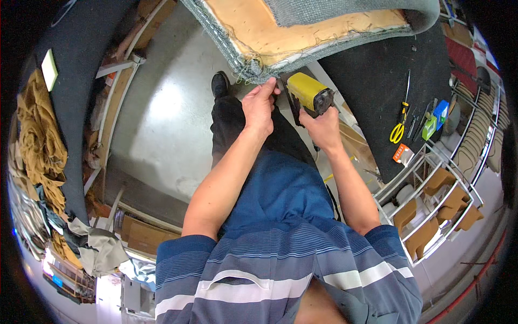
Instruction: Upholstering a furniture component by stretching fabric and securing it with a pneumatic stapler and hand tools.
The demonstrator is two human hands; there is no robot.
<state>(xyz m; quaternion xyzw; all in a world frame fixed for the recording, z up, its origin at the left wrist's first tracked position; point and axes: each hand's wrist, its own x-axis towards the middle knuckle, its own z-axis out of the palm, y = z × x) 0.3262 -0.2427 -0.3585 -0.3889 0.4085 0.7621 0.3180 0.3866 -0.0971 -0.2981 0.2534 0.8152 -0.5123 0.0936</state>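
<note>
A wooden panel (318, 33) wrapped in grey woven fabric (356, 56) lies at the top of the view, its near corner pointing toward me. Loose threads (252, 70) hang at that corner. My left hand (260, 105) is closed at the corner, thumb and fingers pinching the fabric edge. Just right of it, my right hand (322, 125) grips a yellow and black staple gun (308, 92) by its handle. The gun's nose is close to the panel's edge; whether it touches cannot be seen.
On the black tabletop (372, 81) at right lie yellow-handled scissors (398, 129), a screwdriver (406, 102), an orange-and-white packet (402, 155) and blue and green boxes (436, 117). A white wire rack (431, 216) holds brown pieces. Brown fabric (40, 140) is heaped at left.
</note>
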